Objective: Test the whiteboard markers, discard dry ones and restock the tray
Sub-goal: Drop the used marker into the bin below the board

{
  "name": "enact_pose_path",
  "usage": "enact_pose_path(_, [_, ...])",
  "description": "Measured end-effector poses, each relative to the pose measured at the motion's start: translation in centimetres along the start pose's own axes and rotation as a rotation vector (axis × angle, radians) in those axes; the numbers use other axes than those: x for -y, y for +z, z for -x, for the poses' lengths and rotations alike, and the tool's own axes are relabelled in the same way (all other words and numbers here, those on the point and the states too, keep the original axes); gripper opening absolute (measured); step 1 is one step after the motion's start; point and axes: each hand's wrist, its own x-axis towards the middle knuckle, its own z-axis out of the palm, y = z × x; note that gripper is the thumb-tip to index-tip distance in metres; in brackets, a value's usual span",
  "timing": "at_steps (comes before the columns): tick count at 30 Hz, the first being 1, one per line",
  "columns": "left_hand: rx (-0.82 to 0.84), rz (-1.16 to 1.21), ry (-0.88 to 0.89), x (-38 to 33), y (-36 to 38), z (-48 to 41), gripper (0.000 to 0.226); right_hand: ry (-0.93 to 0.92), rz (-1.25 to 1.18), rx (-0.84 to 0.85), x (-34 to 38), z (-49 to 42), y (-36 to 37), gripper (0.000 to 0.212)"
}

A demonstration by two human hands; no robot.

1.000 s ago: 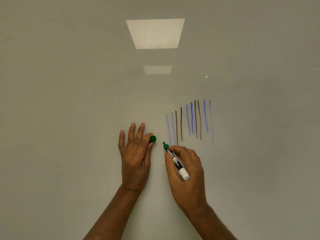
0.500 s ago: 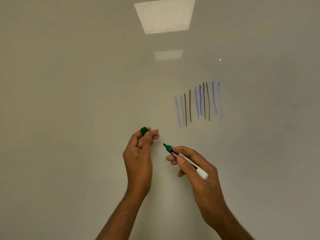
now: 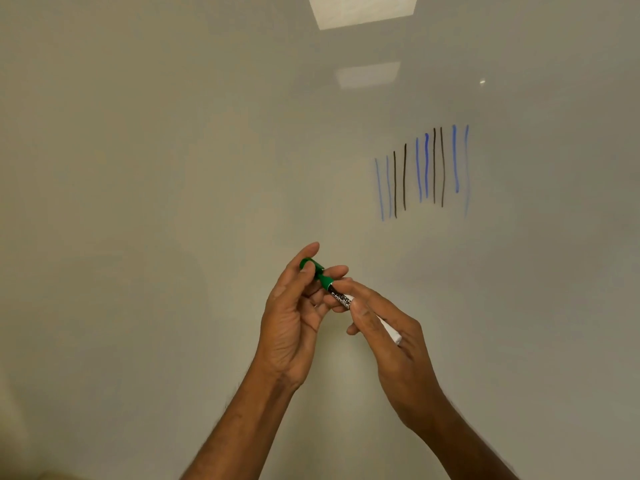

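A green whiteboard marker [image 3: 337, 295] with a white barrel and black label is held in front of the whiteboard [image 3: 173, 168]. My right hand [image 3: 388, 344] grips its barrel. My left hand [image 3: 298, 317] pinches the green cap [image 3: 313, 266], which sits on the marker's tip end. The marker's nib is hidden by the cap. Several blue and black vertical test strokes [image 3: 420, 171] mark the board up and to the right of my hands.
Two ceiling lights [image 3: 362, 10] reflect in the glossy board above. No tray, bin or other markers are in view.
My hands came together and away from the strokes. The cap, held apart from the marker in my left fingers before, now sits over the green tip.
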Motion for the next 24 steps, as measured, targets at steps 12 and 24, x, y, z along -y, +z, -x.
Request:
enact_pose_path(12, [-0.057,0.05,-0.044,1.7,-1.1,2.1,0.026,0.023,-0.047,-0.099,-1.6,1.7,1.5,0.028])
enact_pose_path(24, [-0.084,-0.306,0.034,2.7,-5.6,4.5,0.036,0.151,0.103,-0.121,-4.7,4.9,2.6,0.02])
